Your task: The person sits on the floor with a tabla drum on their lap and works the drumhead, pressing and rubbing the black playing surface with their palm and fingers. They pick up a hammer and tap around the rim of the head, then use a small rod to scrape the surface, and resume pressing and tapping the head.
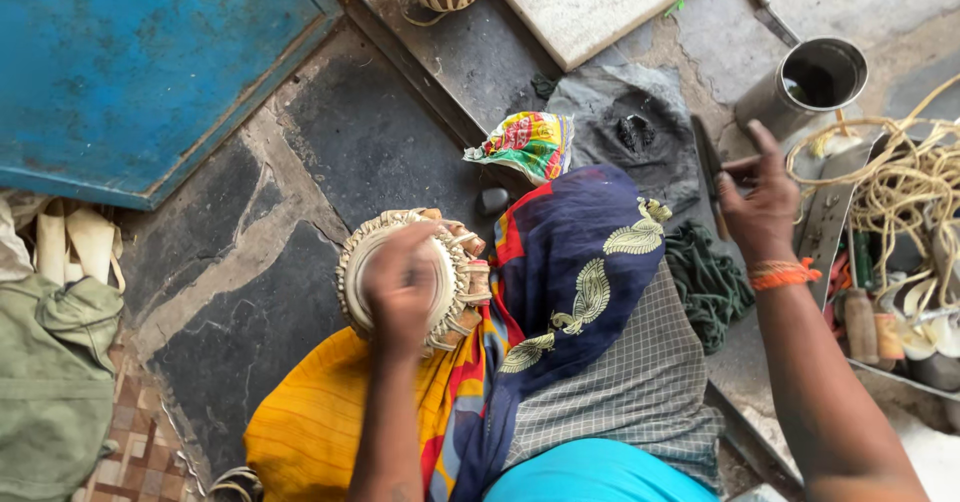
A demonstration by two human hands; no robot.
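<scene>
My left hand grips the round woven straw basket on my lap; my right hand pinches a dark flat blade.

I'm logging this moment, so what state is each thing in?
Woven basket: unfinished, on the lap, under the left hand.
Knife: gripped by the right hand.
Metal cup: upright, open, dark inside.
Rope: loosely tangled.
Colourful cloth: crumpled on the stone floor.

My left hand: matt woven-strip basket. At two o'clock, dull metal cup; rough stone floor; patterned cloth.
</scene>
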